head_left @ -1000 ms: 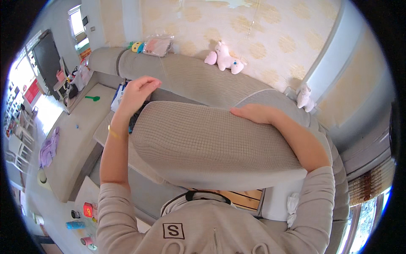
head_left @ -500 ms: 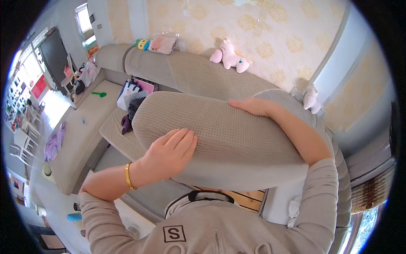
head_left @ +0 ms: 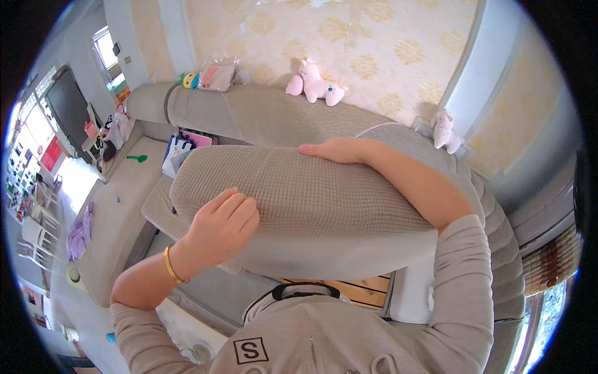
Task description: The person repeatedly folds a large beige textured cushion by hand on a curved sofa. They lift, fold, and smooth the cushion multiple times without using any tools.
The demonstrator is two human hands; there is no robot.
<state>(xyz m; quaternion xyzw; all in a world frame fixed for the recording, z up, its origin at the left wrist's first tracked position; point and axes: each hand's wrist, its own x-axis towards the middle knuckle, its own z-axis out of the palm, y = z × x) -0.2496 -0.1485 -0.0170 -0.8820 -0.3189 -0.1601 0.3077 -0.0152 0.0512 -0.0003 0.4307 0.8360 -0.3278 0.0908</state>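
A large, boxy sofa cushion in a beige waffle-textured cover is tilted up in front of my body. The cover's near lower side looks smoother and paler. My left hand, with a gold bangle at the wrist, is closed against the near left part of the cover, its fingertips bent into the fabric. Across the far top edge lies my right hand, gripping the cushion there. Some of its fingers are hidden behind that edge, and the forearm rests along the cushion's right end.
Behind the cushion runs a grey-beige sofa back carrying a pink plush toy, a pale plush toy and a clear-wrapped pink package. Wooden slats show below. A sofa section on the left holds a purple cloth.
My left hand's fingers have curled tighter on the cover. The view has shifted, so cushion and hands appear further left. The right hand keeps its place on the far edge.
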